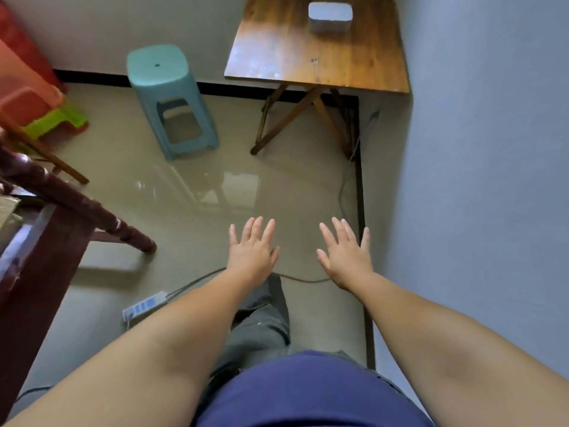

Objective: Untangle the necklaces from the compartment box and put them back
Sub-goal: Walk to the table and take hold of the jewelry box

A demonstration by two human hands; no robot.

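Both hands, left [253,252] and right [346,255], hover empty with fingers spread; the closed box [330,16] sits on the tabletop [277,57], no writing legible.

One head-worn wide-angle view looks steeply down and forward from standing height. Near are the hands [303,258] and the floor [172,211]; far, at the frame's top, stands the worktop [277,57], well apart.

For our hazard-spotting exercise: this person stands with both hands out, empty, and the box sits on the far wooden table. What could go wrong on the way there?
1. A cable and power strip lie on the floor near the feet: a possible trip.
2. The glossy floor may be slippery.
3. The stool stands beside the table holding the box and could be bumped.
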